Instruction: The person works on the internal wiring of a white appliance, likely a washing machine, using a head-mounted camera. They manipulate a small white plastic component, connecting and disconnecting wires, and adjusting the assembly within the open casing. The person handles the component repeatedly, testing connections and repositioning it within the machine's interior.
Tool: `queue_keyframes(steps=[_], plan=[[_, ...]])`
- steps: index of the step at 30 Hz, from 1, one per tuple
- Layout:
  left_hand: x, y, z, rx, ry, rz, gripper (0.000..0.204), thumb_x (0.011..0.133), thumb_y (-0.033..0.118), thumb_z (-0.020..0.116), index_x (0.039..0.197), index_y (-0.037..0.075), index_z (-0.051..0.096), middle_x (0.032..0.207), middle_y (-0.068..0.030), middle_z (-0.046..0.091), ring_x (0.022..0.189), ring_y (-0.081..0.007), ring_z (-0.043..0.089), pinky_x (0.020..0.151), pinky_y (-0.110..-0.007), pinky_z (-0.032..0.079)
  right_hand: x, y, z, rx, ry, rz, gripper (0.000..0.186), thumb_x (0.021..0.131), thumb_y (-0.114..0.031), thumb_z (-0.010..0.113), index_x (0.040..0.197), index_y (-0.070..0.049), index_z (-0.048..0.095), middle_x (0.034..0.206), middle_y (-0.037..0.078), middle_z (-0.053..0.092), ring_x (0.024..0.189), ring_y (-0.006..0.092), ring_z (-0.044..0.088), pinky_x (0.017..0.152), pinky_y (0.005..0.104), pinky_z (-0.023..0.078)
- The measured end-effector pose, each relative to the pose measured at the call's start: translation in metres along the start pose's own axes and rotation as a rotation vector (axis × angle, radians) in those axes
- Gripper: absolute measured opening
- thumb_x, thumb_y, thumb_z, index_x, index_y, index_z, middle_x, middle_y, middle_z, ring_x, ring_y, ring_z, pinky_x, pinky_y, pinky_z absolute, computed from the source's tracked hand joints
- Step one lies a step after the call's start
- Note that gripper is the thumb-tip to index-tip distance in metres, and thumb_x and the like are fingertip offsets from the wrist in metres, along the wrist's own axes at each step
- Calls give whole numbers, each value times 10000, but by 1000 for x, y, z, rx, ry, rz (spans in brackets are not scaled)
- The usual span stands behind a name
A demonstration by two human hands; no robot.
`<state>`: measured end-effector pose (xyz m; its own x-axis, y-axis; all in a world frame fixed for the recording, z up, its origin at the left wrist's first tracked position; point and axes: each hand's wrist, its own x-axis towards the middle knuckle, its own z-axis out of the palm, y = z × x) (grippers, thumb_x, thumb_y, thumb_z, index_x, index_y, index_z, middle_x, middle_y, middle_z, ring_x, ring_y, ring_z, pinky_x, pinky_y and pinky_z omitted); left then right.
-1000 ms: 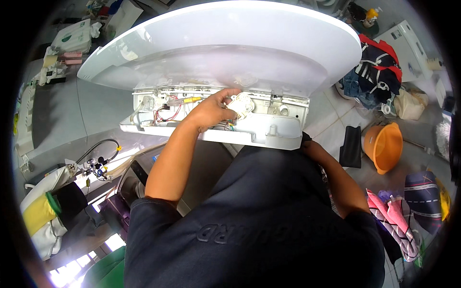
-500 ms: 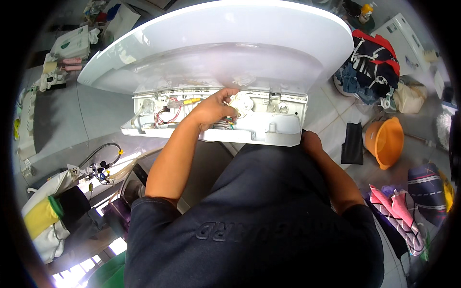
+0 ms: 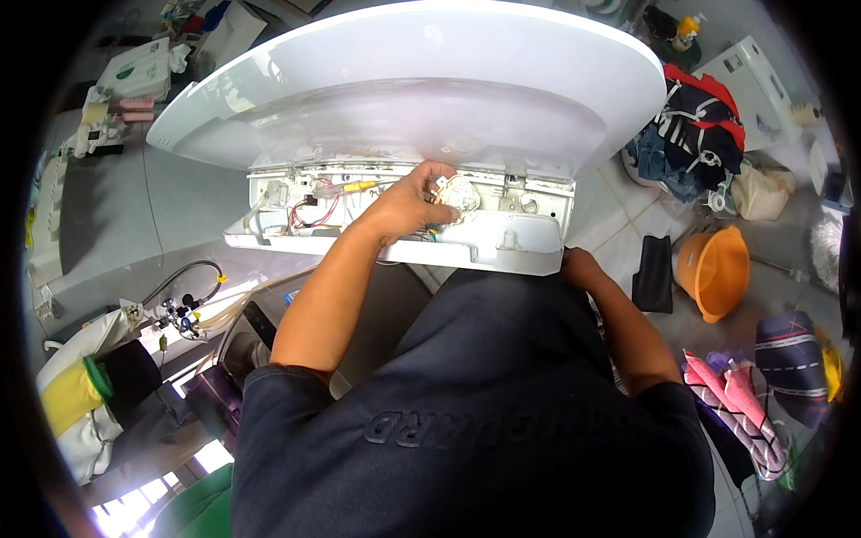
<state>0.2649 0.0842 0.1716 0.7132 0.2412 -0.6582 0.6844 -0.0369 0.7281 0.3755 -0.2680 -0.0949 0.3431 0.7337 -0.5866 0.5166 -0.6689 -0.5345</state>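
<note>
A long white appliance panel (image 3: 529, 260) lies tipped toward me, its inner compartment exposed. My left hand (image 3: 402, 212) reaches into it, closed on a round whitish plastic part (image 3: 459, 195), thumb below and fingers above. Red wires (image 3: 309, 220) and a yellow connector piece (image 3: 359, 186) sit left of that hand. Thin coloured wires (image 3: 433, 233) show just under it. My right hand (image 3: 583, 267) is at the panel's right front corner; its fingers are mostly hidden, so its grip cannot be made out.
A large white lid (image 3: 404, 63) stands raised behind the compartment. To the right are an orange bucket (image 3: 722, 273), a dark flat cloth-like piece (image 3: 653, 273), piled clothes (image 3: 695, 125) and pink fabric (image 3: 731, 386). Hoses with a valve (image 3: 186, 314) are at the left.
The round part has turned and shifted slightly right in my left hand, showing a different face. My right hand stays at the panel's corner.
</note>
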Motion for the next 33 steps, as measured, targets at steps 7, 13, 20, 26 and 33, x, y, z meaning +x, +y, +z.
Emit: queue_keyframes(steps=[7, 13, 20, 26, 33], plan=[[-2, -1, 0, 105, 18, -11, 622, 781, 45, 813, 1338, 92, 541, 1077, -63, 602, 956, -157, 592, 867, -269, 490, -54, -36, -69, 352, 98, 219, 241, 881, -263, 657, 938, -57, 768, 860, 188, 734, 823, 332, 716, 773, 423, 558], [1, -5, -2, 155, 4, 10, 611, 786, 59, 816, 1334, 91, 549, 1076, -64, 613, 964, -161, 595, 874, -273, 489, -75, -56, -126, 446, 331, 101, 199, 897, -194, 666, 962, -28, 754, 788, 141, 719, 748, 206, 695, 716, 347, 540], [-1, 1, -6, 158, -13, 22, 647, 774, 70, 825, 1357, 105, 545, 1055, -38, 583, 939, -145, 586, 865, -268, 489, -56, -155, -181, 691, 421, -174, 340, 909, -228, 710, 1129, 30, 694, 901, 92, 715, 789, 159, 666, 752, 302, 537], [-4, -4, -9, 166, -21, 95, 666, 767, 85, 831, 1366, 120, 541, 1047, -24, 545, 903, -117, 563, 827, -254, 484, -18, -206, -187, 620, 223, -215, 580, 873, -304, 777, 1311, 36, 607, 1122, 157, 710, 956, 198, 692, 849, 325, 547], [-7, -1, -7, 231, -58, 184, 691, 776, 113, 831, 1389, 100, 513, 1059, -32, 528, 878, -126, 548, 817, -265, 488, 19, -204, -178, 604, -125, -309, 463, 906, -226, 753, 1260, 43, 622, 1014, 98, 721, 885, 136, 653, 801, 299, 525]])
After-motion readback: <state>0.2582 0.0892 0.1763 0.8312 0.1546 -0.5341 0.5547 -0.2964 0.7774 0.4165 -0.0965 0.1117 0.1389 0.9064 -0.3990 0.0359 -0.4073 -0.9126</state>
